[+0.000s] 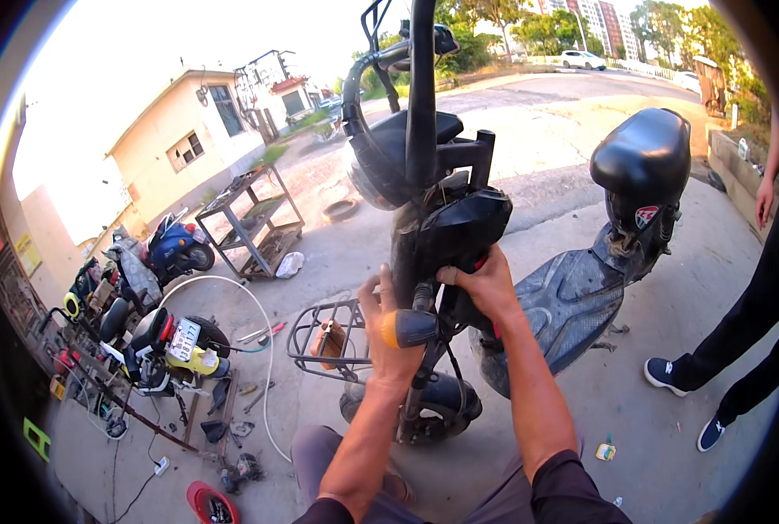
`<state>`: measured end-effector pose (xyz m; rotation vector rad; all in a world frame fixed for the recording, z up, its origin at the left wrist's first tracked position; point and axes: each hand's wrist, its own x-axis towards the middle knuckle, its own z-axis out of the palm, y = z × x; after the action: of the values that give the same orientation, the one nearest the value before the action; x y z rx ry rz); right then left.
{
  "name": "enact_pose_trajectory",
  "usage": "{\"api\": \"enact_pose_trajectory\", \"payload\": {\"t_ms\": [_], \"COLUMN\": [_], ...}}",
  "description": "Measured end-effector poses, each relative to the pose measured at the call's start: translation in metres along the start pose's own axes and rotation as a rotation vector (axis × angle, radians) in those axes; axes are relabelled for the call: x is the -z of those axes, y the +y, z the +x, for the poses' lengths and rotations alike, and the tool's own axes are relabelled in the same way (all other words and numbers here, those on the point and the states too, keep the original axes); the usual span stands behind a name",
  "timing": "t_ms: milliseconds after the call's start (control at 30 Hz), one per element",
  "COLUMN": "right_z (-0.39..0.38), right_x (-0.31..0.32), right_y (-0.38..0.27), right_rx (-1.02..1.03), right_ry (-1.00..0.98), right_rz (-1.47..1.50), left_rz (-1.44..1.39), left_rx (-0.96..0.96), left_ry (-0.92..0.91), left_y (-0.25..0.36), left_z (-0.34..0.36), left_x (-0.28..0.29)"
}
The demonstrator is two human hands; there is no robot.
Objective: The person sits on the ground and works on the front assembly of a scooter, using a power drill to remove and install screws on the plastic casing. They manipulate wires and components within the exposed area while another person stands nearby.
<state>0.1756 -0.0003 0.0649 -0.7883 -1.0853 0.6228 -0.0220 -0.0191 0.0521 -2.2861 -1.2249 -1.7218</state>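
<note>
A black electric scooter [538, 306] stands before me, its front end facing me. My left hand [389, 336] is raised beside the front column, with its fingers stretched upward along the black front part. An orange-and-black turn signal [407, 329] sticks out across that palm and hides the thumb. On the other side my right hand [492, 284] is closed, thumb pressed to the underside of the black front housing [464, 223]. Small red bits show by its fingers and below the wrist; what it grips is hidden. Below are the front wheel [442, 402] and a wire basket [324, 336].
Another person's legs [739, 341] stand at right. A yellow-and-black scooter [180, 345] is parked at left near a metal shelf cart [254, 223]. A white hose [267, 367], scattered tools, loose parts and a red bowl [212, 504] lie on the concrete.
</note>
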Motion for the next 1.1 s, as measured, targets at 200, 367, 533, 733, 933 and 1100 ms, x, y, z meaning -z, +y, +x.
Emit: {"api": "enact_pose_trajectory", "payload": {"t_ms": [200, 367, 533, 733, 933, 1100], "right_z": [-0.001, 0.001, 0.004, 0.005, 0.004, 0.004], "right_x": [-0.003, -0.002, -0.001, -0.002, -0.009, -0.013], "right_y": [-0.011, -0.011, -0.002, -0.001, -0.007, -0.011], "right_rx": [-0.063, -0.034, -0.01, 0.002, -0.008, -0.094], "right_ry": [0.034, 0.018, 0.008, 0.028, 0.087, 0.153], "right_rz": [-0.126, -0.145, -0.112, -0.138, -0.26, -0.382], "left_rz": [-0.278, -0.583, -0.213, -0.72, -0.943, -1.135], "left_rx": [-0.005, 0.299, 0.303, 0.438, 0.523, 0.563], "left_ry": [-0.314, -0.61, -0.822, -0.82, -0.694, -0.838], "left_y": [-0.019, -0.028, -0.013, -0.012, -0.017, -0.029], "left_z": [0.029, 0.084, 0.149, 0.185, 0.17, 0.17], "left_x": [0.043, 0.073, 0.07, 0.028, -0.003, -0.009]}}
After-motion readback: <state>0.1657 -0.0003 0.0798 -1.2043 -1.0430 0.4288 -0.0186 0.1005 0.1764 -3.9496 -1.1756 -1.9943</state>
